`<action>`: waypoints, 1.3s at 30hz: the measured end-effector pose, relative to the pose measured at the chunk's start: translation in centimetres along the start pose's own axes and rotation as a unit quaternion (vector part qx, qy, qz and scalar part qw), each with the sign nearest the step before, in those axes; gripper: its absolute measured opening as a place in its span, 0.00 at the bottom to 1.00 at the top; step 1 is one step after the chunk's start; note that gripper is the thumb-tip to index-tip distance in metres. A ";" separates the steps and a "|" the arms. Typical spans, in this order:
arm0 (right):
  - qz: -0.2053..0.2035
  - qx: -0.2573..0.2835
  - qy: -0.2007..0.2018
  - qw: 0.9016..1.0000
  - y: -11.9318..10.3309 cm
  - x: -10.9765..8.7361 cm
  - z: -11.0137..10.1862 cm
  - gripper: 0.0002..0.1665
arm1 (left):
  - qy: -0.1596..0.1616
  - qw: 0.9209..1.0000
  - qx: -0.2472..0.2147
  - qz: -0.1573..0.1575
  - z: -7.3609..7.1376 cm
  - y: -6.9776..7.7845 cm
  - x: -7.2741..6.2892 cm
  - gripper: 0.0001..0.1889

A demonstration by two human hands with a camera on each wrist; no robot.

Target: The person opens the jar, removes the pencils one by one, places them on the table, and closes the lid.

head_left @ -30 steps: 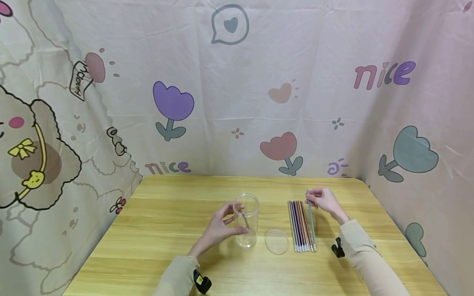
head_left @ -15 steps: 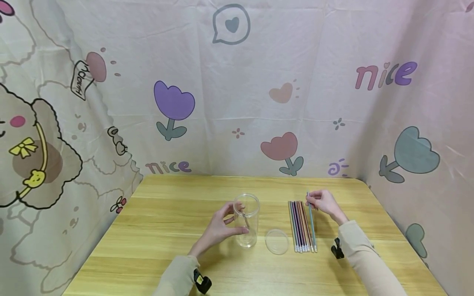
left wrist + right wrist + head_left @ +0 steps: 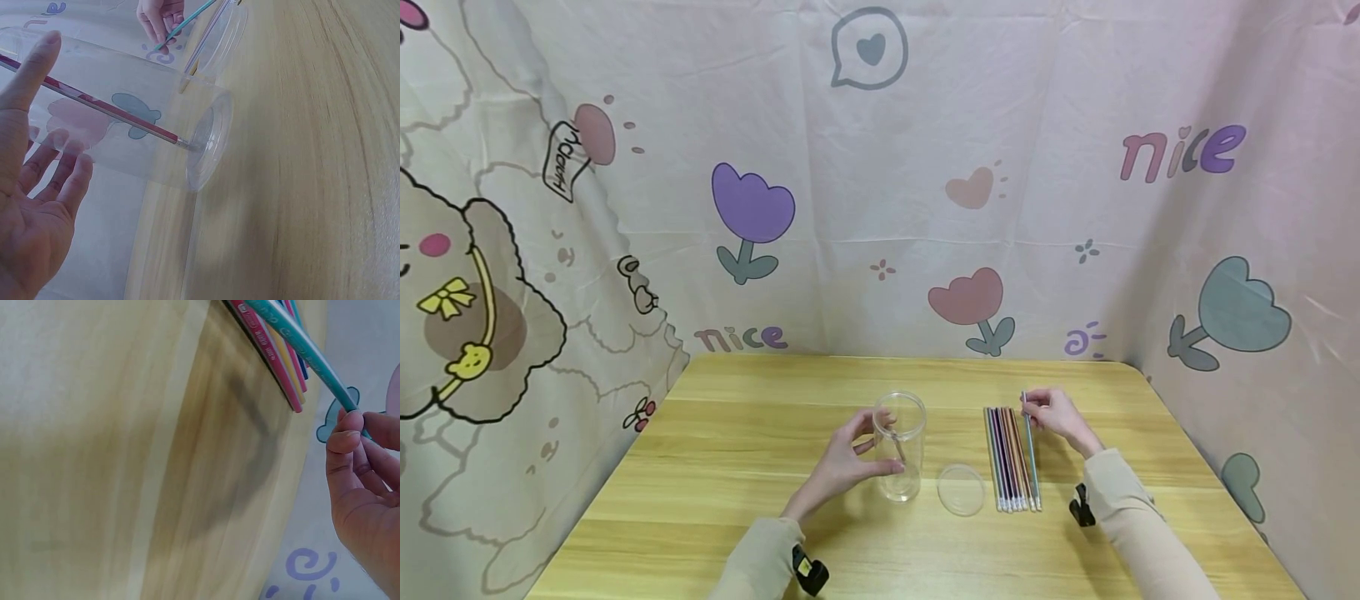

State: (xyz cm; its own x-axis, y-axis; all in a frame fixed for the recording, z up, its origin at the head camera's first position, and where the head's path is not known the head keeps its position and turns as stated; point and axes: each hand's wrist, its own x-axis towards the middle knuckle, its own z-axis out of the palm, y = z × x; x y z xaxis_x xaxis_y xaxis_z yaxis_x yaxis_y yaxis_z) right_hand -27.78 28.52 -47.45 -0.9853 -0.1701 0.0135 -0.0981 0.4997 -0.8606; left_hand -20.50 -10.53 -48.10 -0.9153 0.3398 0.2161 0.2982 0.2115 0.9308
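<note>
A tall clear plastic jar [image 3: 911,467] stands upright without its lid. My left hand [image 3: 844,460] grips it from the left, thumb in front and fingers behind. Inside leans a single red pencil [image 3: 125,117], its eraser end down at the jar's bottom. Right of the jar, my right hand [image 3: 1056,412] pinches a teal pencil [image 3: 312,356] near its far end between thumb and fingertips. That end is tilted up off the table, while its eraser end stays low, level with the others. Several coloured pencils [image 3: 1006,458] lie side by side just left of it.
A round clear lid [image 3: 961,491] lies flat between the jar and the pencils. The wooden table [image 3: 737,467] ends at the back against a printed cloth [image 3: 865,167], which also hangs at both sides.
My right hand has shifted slightly nearer to me, and the raised end of the teal pencil has moved with it. The left hand and jar have stayed put.
</note>
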 end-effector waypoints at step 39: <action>0.046 -0.027 0.022 0.998 2.3 0.0 2.1 0.26 | -0.001 1.000 0.002 0.006 0.0 0.0 -0.1 0.42</action>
State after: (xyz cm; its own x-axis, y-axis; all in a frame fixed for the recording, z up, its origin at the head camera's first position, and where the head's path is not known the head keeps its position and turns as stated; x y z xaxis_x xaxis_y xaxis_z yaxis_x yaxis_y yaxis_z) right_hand -27.69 27.90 -50.54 -0.9956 -0.0849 -0.0402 -0.0140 0.5572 -0.8302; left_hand -20.41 -10.52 -48.10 -0.9117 0.3431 0.2262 0.3093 0.2105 0.9274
